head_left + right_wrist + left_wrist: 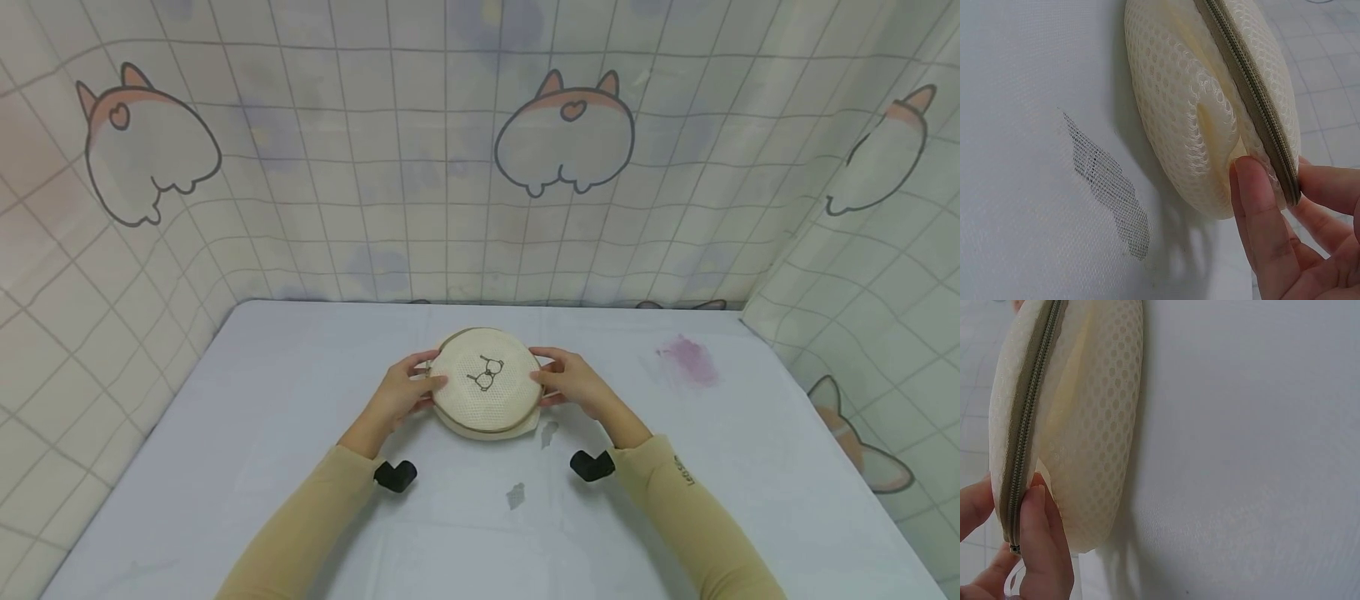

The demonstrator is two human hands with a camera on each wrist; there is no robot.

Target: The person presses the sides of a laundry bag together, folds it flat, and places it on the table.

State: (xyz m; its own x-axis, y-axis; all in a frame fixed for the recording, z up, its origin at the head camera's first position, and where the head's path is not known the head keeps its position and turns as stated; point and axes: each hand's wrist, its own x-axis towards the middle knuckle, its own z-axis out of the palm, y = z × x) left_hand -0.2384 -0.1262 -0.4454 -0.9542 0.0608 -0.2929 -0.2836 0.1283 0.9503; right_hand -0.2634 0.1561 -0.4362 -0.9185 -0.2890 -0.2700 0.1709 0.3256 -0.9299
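A round cream mesh laundry bag (pixel 486 385) with a small bra drawing on its upper face is held between both hands over the table. At its left edge, my left hand (pixel 399 392) pinches the rim, thumb on the near side. My right hand (pixel 576 386) grips the opposite edge in much the same way. A khaki zipper (pixel 1025 425) runs along the bag's rim, its teeth meshed where the left wrist view shows them. Below the zipper, the honeycomb mesh side (pixel 1166 94) bulges and folds inward near the right thumb. The bag's underside is hidden.
A white-covered table (pixel 225 467) lies beneath, with grey patches (pixel 515 496) near the bag and a pink stain (pixel 690 360) at the right. A checked curtain (pixel 360 167) with cartoon corgis encloses the back and sides. Black wrist mounts (pixel 396 476) sit on both sleeves.
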